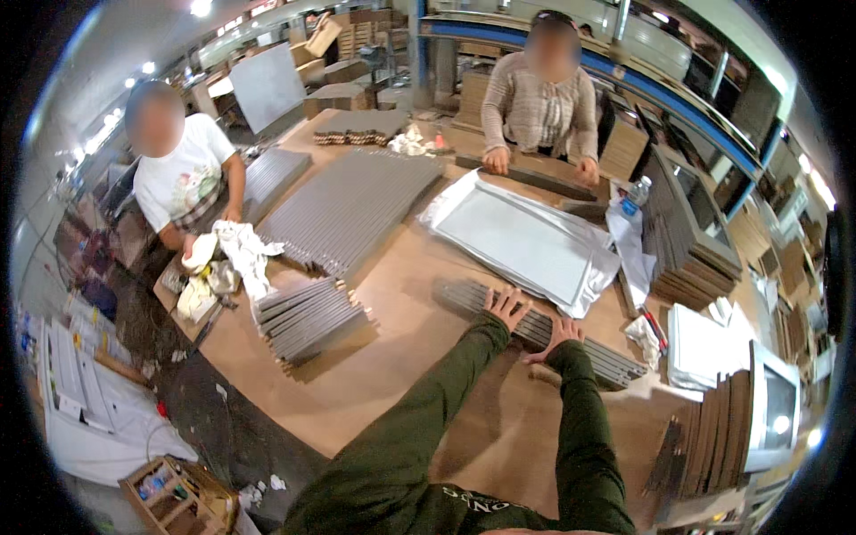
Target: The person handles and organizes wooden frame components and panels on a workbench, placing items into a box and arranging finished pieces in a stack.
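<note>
Head view: left hand (506, 308) and right hand (562, 336), fingers spread, rest on grey strips (609, 361); an uneven push could skew them into the pale panel (513, 234).

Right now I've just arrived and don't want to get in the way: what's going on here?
The person's left hand and right hand rest on a row of gray strips on the table. Opposite, a co-worker in beige stands behind a white panel, and at the left a co-worker in white has hands on pale cloths. More gray strips lie in a wide layer to the left.
</note>
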{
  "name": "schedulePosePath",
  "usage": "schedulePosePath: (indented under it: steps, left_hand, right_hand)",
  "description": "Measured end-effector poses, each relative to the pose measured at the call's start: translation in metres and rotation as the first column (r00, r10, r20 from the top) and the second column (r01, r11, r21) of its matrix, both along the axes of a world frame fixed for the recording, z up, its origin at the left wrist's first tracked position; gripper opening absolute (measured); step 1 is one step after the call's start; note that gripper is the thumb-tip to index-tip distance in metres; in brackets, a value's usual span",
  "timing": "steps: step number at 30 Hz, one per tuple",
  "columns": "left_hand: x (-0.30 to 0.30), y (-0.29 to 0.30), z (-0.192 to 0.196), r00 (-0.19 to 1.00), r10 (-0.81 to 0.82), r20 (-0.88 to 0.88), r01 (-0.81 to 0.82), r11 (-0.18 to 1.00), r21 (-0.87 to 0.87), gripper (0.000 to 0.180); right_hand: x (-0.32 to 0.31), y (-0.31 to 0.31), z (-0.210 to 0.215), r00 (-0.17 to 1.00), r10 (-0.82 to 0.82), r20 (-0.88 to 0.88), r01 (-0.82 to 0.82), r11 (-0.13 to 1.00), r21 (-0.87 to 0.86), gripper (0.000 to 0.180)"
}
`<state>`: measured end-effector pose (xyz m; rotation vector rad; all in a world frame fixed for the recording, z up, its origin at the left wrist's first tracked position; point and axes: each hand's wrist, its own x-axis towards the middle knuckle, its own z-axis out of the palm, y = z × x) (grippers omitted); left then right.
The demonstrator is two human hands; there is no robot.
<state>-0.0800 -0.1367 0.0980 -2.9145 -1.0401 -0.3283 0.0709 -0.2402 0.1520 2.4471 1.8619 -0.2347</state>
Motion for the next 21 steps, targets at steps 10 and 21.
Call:
schedulePosePath:
  steps: [10, 21]
  left_hand:
    - [-0.136, 0.019, 0.054, 0.938, 0.329, 0.114, -0.287, 0.916, -0.282, 0.098]
    - [-0.446, 0.045, 0.058, 0.51, 0.85, -0.128, -0.842, 0.463, -0.278, 0.078]
  right_hand:
    - [-0.025, 0.007, -0.004, 0.99, -0.132, -0.045, 0.137, 0.982, 0.127, 0.106]
    - [-0.062, -0.006, -0.012, 0.987, -0.154, 0.055, 0.135, 0.956, 0.261, 0.111]
